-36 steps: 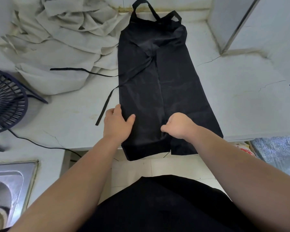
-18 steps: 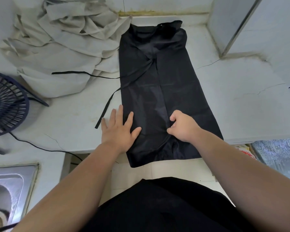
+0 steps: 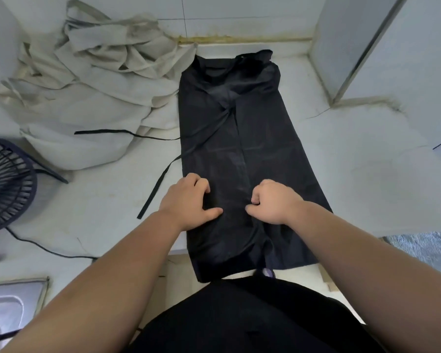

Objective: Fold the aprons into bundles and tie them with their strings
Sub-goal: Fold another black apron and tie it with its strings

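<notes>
Whereas smoothing flat-palmed half a second ago, now clutching black apron (image 3: 239, 138), laid 12-to-6 o'clock on tabletop (image 3: 354, 149), with left hand (image 3: 189, 202) and right hand (image 3: 273, 202) just apart near 6 o'clock, probably to start bundling.

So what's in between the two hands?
Just the black apron, flat on the counter, seen in the head view. The left hand and right hand both grip it.
</notes>
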`<state>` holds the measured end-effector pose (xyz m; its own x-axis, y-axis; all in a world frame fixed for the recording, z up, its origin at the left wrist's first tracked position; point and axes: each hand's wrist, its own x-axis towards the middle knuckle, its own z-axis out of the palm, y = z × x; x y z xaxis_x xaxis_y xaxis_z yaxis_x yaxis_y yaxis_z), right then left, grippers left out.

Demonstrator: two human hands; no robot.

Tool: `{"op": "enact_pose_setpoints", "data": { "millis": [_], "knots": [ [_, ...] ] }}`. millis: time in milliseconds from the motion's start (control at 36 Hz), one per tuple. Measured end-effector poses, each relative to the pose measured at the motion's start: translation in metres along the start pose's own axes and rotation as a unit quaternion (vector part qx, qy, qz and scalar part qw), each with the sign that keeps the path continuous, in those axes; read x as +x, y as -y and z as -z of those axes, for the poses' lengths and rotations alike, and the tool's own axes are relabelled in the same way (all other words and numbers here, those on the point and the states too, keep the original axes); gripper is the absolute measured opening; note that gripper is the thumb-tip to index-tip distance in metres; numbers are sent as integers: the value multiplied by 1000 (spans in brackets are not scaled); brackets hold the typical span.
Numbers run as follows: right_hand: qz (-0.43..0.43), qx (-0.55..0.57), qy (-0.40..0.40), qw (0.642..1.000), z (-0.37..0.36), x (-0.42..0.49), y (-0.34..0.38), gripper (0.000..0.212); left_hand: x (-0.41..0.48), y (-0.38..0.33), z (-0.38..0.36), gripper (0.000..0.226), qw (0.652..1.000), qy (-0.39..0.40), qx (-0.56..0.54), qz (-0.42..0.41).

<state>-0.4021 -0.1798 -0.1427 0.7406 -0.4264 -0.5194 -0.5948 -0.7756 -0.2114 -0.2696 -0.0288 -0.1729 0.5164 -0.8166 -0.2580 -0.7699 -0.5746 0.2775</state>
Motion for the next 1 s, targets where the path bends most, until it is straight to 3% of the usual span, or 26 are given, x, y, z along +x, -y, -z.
{"op": "enact_pose_setpoints", "data": {
  "millis": [139,250,361,500,667,833,944,1000],
  "knots": [
    [-18,63,10,998,18,28,-10,52,27,-2,5,80,994,35,83,54],
    [-17,23,-17,999,39,54,-20,51,47,-5,15,84,988,94,90,84],
    [-17,3,-27,999,62,87,-30,49,76,-5,35,66,990,51,107,82],
    [15,44,-15,999,81,129,-35,54,108,-2,38,36,997,18,8,75],
    [35,85,-31,995,106,169,-33,62,149,-5,45,59,996,-5,20,84],
    [45,78,-46,995,113,201,-32,66,182,4,50,56,987,-133,-34,82],
    [61,138,-81,985,112,213,-32,64,204,8,51,55,985,-62,-109,116],
    [63,158,-87,982,113,216,-29,67,213,11,50,33,981,-40,-149,122]
  ]
}}
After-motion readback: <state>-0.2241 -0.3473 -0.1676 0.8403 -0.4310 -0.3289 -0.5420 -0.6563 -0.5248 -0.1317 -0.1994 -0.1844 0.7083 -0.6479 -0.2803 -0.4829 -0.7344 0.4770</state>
